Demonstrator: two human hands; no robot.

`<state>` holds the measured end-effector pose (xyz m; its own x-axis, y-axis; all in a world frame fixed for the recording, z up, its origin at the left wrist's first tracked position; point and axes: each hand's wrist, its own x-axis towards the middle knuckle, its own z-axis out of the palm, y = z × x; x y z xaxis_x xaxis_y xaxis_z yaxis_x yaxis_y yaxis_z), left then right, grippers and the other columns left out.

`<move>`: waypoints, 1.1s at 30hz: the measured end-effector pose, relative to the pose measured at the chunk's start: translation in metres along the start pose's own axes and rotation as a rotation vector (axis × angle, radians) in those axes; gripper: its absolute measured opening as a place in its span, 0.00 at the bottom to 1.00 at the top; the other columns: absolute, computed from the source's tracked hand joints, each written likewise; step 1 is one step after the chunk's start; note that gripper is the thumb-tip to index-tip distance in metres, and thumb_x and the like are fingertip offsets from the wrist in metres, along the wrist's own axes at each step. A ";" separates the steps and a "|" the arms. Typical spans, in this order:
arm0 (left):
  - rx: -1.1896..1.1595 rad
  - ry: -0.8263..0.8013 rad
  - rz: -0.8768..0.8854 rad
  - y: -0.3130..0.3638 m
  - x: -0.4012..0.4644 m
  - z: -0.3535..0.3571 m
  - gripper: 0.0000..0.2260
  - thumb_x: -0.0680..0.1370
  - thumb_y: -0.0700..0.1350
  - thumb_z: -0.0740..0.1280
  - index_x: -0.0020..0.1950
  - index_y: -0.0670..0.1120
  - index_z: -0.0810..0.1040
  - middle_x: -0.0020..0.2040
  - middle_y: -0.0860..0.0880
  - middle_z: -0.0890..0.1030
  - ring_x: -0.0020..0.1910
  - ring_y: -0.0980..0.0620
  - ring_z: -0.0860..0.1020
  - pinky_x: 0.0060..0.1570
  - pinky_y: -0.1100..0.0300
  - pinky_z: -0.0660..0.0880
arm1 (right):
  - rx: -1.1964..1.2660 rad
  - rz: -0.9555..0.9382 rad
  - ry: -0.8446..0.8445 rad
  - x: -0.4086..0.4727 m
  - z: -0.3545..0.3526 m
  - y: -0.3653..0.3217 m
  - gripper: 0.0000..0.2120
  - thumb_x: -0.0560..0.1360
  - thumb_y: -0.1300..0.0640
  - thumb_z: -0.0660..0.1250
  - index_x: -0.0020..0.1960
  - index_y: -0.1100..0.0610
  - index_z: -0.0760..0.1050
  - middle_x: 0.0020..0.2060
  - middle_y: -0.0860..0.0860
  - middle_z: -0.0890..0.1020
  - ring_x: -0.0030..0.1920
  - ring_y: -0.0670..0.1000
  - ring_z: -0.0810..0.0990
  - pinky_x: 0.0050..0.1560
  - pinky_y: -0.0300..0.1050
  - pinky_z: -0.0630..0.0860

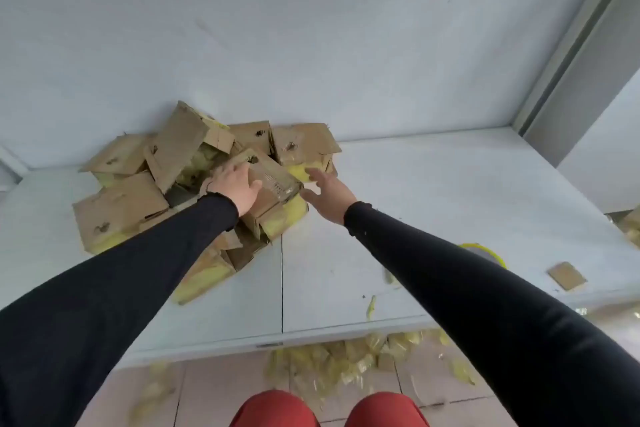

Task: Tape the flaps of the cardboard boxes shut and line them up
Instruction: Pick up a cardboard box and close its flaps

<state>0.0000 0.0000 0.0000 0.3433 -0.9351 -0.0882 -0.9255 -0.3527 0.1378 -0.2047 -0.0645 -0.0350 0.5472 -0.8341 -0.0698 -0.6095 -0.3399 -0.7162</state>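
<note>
A person's view from above, looking down at both arms in black sleeves stretched out over a white surface (381, 184) that meets a pale wall. At the far edge of the surface, against the wall, lies a jumbled pile of small cardboard boxes (180, 156), tipped at different angles, many with loose flaps and patches of yellowish tape on them.

The left hand (237, 185) rests on top of one taped box (273, 180) at the front of the pile, fingers spread over its upper face and thumb curled down its near side, so the grip is closed on that box. The box sits tilted, with clear shiny tape across its top and yellow tape at its right end. The right hand (327, 192) hovers just beside the same box on the right, grip released, fingers straight and spread, apparently not touching it.

Nearer on the right, a yellow tape roll (486, 255) lies partly hidden behind the right sleeve. A small cardboard scrap (567, 276) lies close to it, and a yellow tape strip (371, 307) lies near the front edge. Below the surface, crumpled yellowish tape scraps (346, 364) litter the tiled floor (214, 395). Red-clad knees (325, 409) show at the bottom.
</note>
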 end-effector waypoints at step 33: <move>-1.313 -0.096 -0.157 0.066 -0.112 0.100 0.14 0.81 0.60 0.66 0.59 0.52 0.79 0.76 0.50 0.69 0.74 0.54 0.69 0.68 0.55 0.65 | 0.827 0.330 0.208 -0.147 0.012 0.035 0.21 0.82 0.42 0.64 0.72 0.49 0.68 0.65 0.51 0.79 0.65 0.52 0.79 0.67 0.52 0.73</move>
<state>-0.1152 0.0853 -0.0798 0.3685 -0.8947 -0.2524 -0.0179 -0.2782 0.9603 -0.2997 0.0517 -0.0586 0.2548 -0.9226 -0.2898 -0.0673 0.2820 -0.9571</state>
